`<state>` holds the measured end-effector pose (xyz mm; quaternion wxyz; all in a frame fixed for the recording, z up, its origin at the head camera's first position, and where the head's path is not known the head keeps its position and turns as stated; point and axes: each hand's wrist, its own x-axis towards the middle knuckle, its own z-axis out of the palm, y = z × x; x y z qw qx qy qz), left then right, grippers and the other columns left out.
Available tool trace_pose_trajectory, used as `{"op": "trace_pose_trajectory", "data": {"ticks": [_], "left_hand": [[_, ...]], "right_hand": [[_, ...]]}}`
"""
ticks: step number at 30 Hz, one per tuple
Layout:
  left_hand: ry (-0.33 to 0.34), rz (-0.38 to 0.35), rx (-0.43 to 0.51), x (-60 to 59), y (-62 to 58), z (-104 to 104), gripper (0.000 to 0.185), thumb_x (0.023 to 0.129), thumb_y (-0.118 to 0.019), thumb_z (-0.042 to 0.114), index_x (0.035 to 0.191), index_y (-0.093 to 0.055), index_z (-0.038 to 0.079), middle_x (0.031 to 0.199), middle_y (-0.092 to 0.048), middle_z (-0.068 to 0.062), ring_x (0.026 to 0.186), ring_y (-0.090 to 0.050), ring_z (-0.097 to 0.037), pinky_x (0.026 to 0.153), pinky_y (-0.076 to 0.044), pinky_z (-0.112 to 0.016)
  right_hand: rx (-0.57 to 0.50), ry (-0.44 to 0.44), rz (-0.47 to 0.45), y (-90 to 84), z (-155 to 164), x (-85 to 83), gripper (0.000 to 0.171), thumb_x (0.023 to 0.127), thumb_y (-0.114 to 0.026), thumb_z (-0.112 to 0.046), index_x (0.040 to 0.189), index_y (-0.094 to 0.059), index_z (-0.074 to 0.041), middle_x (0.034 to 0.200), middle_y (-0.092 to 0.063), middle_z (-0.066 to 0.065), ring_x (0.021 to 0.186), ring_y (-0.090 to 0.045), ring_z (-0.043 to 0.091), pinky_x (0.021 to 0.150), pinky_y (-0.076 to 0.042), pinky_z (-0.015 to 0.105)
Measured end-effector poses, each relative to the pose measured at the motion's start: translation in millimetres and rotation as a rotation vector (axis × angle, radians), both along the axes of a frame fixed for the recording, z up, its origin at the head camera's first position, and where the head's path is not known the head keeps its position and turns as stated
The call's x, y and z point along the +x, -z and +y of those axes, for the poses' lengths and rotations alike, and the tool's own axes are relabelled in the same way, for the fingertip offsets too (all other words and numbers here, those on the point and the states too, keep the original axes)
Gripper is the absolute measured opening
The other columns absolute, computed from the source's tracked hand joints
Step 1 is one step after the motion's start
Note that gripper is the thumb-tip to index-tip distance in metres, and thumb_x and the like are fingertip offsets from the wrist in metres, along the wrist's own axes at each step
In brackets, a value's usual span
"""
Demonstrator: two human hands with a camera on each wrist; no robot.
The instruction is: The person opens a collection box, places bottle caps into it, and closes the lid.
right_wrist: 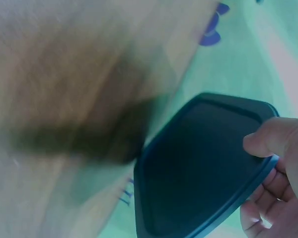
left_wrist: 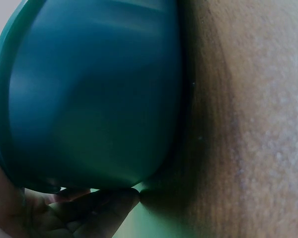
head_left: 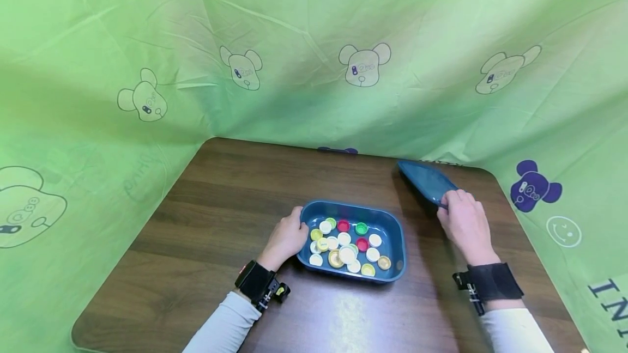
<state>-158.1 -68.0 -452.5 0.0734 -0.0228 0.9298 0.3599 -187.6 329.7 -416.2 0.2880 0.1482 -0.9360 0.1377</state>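
A dark blue rectangular container [head_left: 354,278] sits on the wooden table, with several round plastic bottle caps [head_left: 347,255] in white, yellow, red, green and tan inside it. My left hand [head_left: 287,237] grips its left end, thumb over the rim; the left wrist view shows the fingers [left_wrist: 104,210] against the outer wall. Off to the right, my right hand [head_left: 465,222] holds a flat dark blue lid [head_left: 426,178] by its near corner, tilted above the table. In the right wrist view the thumb [right_wrist: 268,141] lies on the lid's face and the other fingers curl beneath.
The brown table [head_left: 196,222] has rounded corners and reaches a green cloth backdrop [head_left: 304,80] printed with bear heads at the back and both sides. Black straps with small cameras [head_left: 267,287] sit on both wrists.
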Motion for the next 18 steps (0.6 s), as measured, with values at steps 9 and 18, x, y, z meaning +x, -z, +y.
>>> {"op": "trace_pose_trajectory", "data": {"ticks": [9,18], "left_hand": [[0.008,0.012,-0.002,0.2,2.4,-1,0.047,0.102,-0.052,0.017,0.147,-0.045,0.005,0.134,-0.062,-0.023,0.109,-0.066,-0.033,0.091,-0.053,-0.053],[0.004,0.007,0.006,-0.6,3.7,-1,0.046,0.102,-0.053,0.017,0.146,-0.046,0.006,0.133,-0.062,-0.023,0.108,-0.066,-0.033,0.091,-0.054,-0.052]], "right_hand": [[-0.203,0.133,0.03,-21.3,9,2.3,0.018,0.094,-0.062,-0.002,0.107,-0.054,0.007,0.088,-0.062,0.03,0.077,-0.058,0.053,0.066,-0.041,0.062],[-0.494,0.28,0.04,-47.5,2,17.6,0.035,0.101,-0.061,-0.02,0.121,-0.049,0.006,0.087,-0.062,0.015,0.07,-0.051,0.005,0.061,-0.034,0.022]]}}
